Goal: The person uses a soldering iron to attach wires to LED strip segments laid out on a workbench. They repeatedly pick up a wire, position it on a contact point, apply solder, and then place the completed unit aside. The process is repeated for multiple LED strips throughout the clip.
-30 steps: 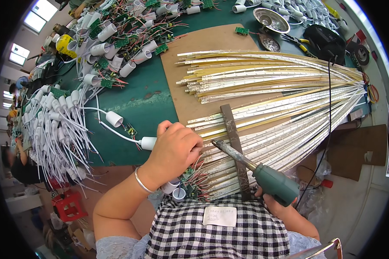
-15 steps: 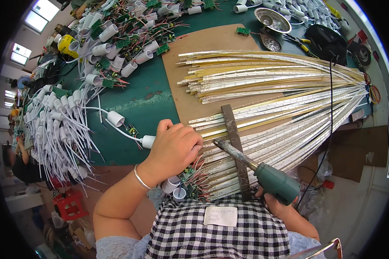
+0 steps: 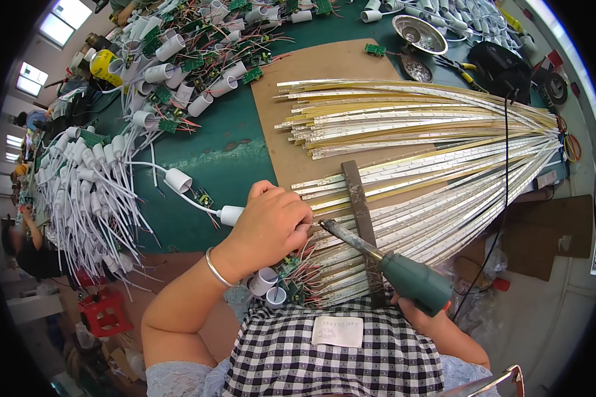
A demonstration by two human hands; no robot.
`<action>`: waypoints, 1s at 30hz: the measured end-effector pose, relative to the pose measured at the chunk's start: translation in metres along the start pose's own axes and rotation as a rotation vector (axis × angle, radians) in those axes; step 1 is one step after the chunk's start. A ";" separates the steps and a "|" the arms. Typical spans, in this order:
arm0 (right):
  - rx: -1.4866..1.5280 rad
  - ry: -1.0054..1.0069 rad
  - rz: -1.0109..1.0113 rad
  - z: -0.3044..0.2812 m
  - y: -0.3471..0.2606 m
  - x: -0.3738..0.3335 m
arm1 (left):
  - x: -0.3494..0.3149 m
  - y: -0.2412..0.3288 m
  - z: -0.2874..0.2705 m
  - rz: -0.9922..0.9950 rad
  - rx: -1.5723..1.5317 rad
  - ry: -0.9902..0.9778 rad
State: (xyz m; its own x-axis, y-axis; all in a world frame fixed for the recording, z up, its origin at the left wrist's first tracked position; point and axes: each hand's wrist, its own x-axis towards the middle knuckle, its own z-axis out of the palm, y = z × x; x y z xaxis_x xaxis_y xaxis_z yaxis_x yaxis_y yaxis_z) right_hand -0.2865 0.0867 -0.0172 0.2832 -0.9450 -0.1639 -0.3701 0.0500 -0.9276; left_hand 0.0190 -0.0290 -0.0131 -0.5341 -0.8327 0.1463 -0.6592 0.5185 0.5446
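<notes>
My left hand [image 3: 269, 221] is closed in a pinch at the ends of the LED strips, and a thin wire [image 3: 313, 224] shows at its fingertips. Next to its knuckles is a white cylindrical lamp cap [image 3: 231, 215] with a white cable; what links it to the wire is hidden under the hand. My right hand [image 3: 422, 319] grips the green handle of a soldering iron [image 3: 414, 281]. The iron's dark tip rests close to my left fingertips, over a strip end. A brown bar [image 3: 361, 221] lies across the nearer fan of white LED strips [image 3: 430, 215].
Lamp caps with circuit boards [image 3: 172, 73] pile up at the far left. White cables [image 3: 93, 192] hang over the table's left edge. Beyond the strips are a metal dish [image 3: 437, 41], pliers [image 3: 467, 76] and a black case [image 3: 500, 69]. A black cord [image 3: 506, 165] crosses the strips.
The soldering iron has shifted left, bringing its tip up to my left fingertips. My left hand stays almost where it was, still pinching.
</notes>
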 end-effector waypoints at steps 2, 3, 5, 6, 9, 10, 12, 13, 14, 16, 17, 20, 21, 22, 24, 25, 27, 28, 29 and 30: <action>-0.029 -0.015 -0.004 -0.001 0.001 0.000 | 0.000 0.000 -0.001 0.003 -0.001 0.003; -0.043 -0.027 -0.010 -0.002 0.001 0.001 | 0.000 0.000 -0.001 0.002 0.004 -0.001; -0.052 -0.032 -0.010 -0.003 -0.001 0.002 | 0.001 0.001 -0.001 -0.001 0.013 -0.007; -0.046 -0.026 -0.002 -0.002 -0.002 0.002 | 0.001 0.001 -0.001 -0.007 0.014 -0.017; -0.050 -0.027 0.001 -0.002 0.000 0.001 | 0.002 0.001 -0.002 -0.021 0.021 -0.042; -0.059 -0.026 -0.005 -0.002 0.001 0.001 | 0.002 0.002 -0.002 -0.024 0.026 -0.046; -0.080 -0.024 -0.019 -0.001 0.002 0.001 | 0.002 0.002 -0.002 -0.022 0.027 -0.047; -0.079 -0.029 -0.031 -0.002 0.001 0.001 | 0.002 0.001 -0.001 -0.018 0.023 -0.043; -0.078 -0.034 -0.043 -0.002 0.001 0.002 | 0.002 0.001 -0.001 -0.014 0.018 -0.039; -0.046 -0.064 -0.074 -0.006 -0.002 0.007 | 0.001 0.000 -0.001 -0.019 0.031 -0.047; -0.005 -0.049 -0.089 -0.006 -0.003 0.009 | 0.000 0.000 -0.001 -0.022 0.037 -0.051; 0.103 0.003 -0.104 -0.003 -0.008 0.009 | 0.002 0.002 -0.001 -0.025 0.044 -0.058; 0.130 0.010 -0.094 -0.002 -0.008 0.009 | 0.002 0.002 -0.002 -0.026 0.044 -0.060; 0.158 0.017 -0.085 -0.001 -0.008 0.009 | 0.002 0.002 -0.002 -0.028 0.044 -0.062; 0.189 0.032 -0.105 -0.001 0.000 0.006 | 0.002 0.002 -0.002 -0.029 0.044 -0.061; 0.205 0.039 -0.116 -0.001 0.003 0.005 | 0.002 0.003 -0.002 -0.028 0.043 -0.058; 0.230 0.065 -0.083 -0.001 0.003 0.004 | 0.002 0.003 -0.003 -0.032 0.042 -0.057; 0.242 0.077 -0.068 -0.001 0.003 0.003 | 0.001 0.003 -0.003 -0.035 0.042 -0.058; 0.251 0.088 -0.064 -0.002 0.004 0.002 | 0.001 0.004 -0.003 -0.039 0.041 -0.060; 0.259 0.101 -0.060 -0.002 0.006 0.000 | 0.001 0.003 -0.003 -0.034 0.043 -0.055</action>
State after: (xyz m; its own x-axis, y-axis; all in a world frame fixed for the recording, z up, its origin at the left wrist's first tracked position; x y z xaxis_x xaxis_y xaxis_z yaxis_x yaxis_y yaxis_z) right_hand -0.2901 0.0865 -0.0218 0.2030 -0.9756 -0.0835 -0.1136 0.0612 -0.9916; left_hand 0.0175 -0.0290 -0.0085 -0.5385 -0.8386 0.0816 -0.6991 0.4988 0.5123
